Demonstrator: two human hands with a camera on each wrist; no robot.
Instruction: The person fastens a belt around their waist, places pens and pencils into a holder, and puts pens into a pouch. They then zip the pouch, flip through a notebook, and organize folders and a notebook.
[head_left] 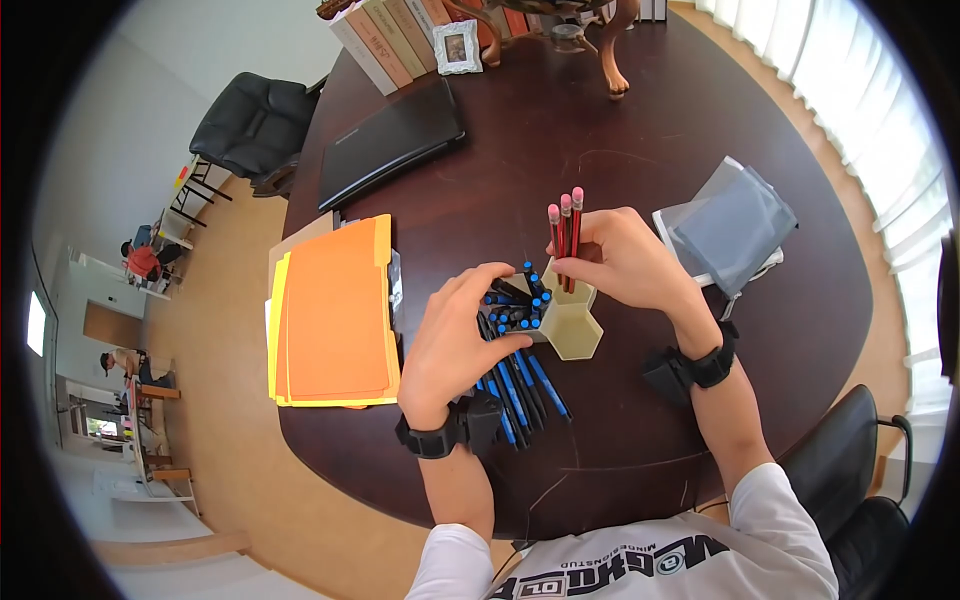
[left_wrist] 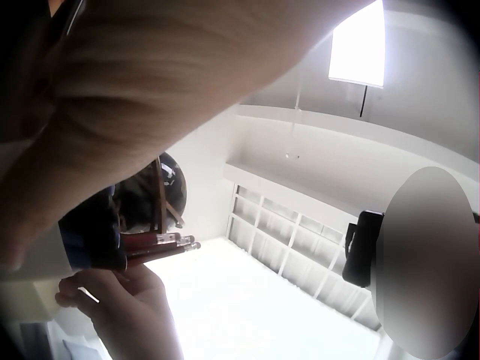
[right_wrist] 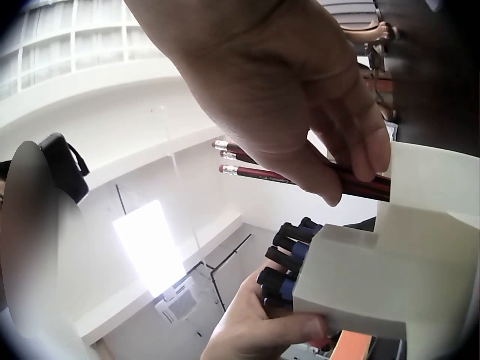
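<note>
Three dark red pencils (head_left: 567,232) with pink erasers stand eraser-up in the pinch of my right hand (head_left: 625,262). Their lower ends are at the back cell of a pale hexagonal pen holder (head_left: 573,335), also seen in the right wrist view as a pale holder wall (right_wrist: 352,281). My left hand (head_left: 450,335) holds the holder's left cell, thumb at the near side and fingers at the far side. Black pens with blue ends (head_left: 520,312) crowd that cell. Its front right cell has nothing in it. More blue and black pens (head_left: 515,395) lie beside my left thumb.
Orange and yellow folders (head_left: 335,310) lie at the left, a black laptop (head_left: 392,145) behind them. Mesh pouches (head_left: 730,225) lie at the right. Books (head_left: 385,40), a small picture frame (head_left: 458,48) and a wooden-legged stand (head_left: 612,70) occupy the back.
</note>
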